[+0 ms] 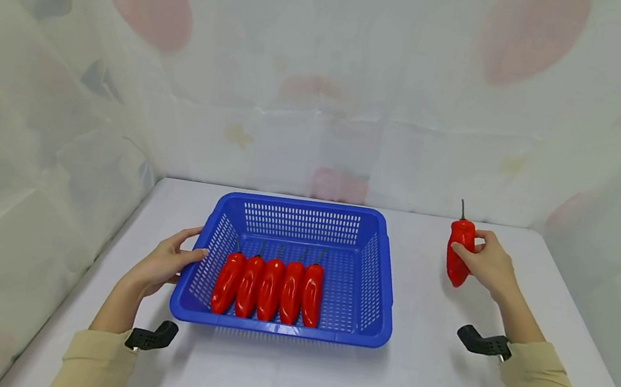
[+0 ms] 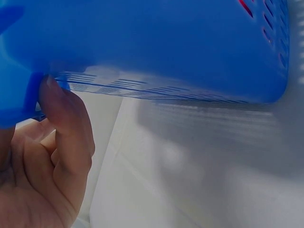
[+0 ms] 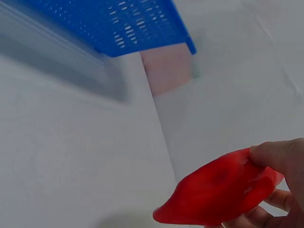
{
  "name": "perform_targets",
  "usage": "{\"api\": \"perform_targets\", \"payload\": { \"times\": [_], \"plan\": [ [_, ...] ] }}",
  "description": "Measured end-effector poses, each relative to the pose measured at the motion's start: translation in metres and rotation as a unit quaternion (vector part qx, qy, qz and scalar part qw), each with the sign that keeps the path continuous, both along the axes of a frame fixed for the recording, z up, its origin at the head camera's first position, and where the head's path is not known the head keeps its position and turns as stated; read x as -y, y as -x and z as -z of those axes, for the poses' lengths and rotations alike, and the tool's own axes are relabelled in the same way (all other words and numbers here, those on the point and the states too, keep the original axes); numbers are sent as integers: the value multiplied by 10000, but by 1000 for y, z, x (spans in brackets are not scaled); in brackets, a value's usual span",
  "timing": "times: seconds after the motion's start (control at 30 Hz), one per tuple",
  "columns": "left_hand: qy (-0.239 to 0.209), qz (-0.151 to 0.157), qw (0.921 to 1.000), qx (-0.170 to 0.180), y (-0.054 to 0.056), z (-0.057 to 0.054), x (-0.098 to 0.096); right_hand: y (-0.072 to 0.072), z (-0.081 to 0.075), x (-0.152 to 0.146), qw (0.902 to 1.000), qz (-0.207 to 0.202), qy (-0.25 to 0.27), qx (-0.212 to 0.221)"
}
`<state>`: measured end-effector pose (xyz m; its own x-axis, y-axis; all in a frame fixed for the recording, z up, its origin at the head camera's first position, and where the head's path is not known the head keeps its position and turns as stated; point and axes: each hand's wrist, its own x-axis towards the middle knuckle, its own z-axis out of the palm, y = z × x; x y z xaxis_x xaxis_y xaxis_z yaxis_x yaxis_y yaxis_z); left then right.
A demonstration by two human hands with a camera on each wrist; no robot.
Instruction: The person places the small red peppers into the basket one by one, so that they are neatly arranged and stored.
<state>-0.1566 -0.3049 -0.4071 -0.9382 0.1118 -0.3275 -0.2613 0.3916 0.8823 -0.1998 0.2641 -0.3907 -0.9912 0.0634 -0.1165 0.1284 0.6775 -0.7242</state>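
Observation:
My right hand [image 1: 489, 264] pinches a red chili pepper [image 1: 461, 243] between thumb and fingers, its stem pointing up and its tip down. The same pepper [image 3: 216, 192] fills the lower right of the right wrist view. Off to the left, my left hand [image 1: 164, 262] grips the left rim of a blue plastic basket [image 1: 388, 279], thumb over the rim and fingers outside. In the left wrist view the fingers [image 2: 71, 137] curl against the basket's edge. Inside the basket several red peppers [image 1: 270, 289] lie side by side in a row, stems toward the back.
The basket's right part shows its bare mesh floor [image 1: 339, 291]. It stands on a white table [image 1: 426, 385], with a printed curtain [image 1: 319, 54] hanging behind and at both sides. A black wrist camera [image 1: 484, 342] sits at the right sleeve, another camera [image 1: 152, 337] at the left.

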Motion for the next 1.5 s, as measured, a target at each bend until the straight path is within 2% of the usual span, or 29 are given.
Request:
{"api": "perform_targets", "payload": {
  "times": [0.5,0.9,1.17,1.5],
  "plan": [
    [2,6,10000,23,1,1,1,5,-21,33,9993,-107,227,-277],
    [25,-14,10000,15,1,1,2,10,-39,65,9969,-375,544,-432],
    [14,-23,10000,34,0,2,1,11,-41,82,9956,-642,568,-385],
    [25,-3,10000,16,2,3,2,14,-47,107,9910,-1074,606,-524]
  ]
}}
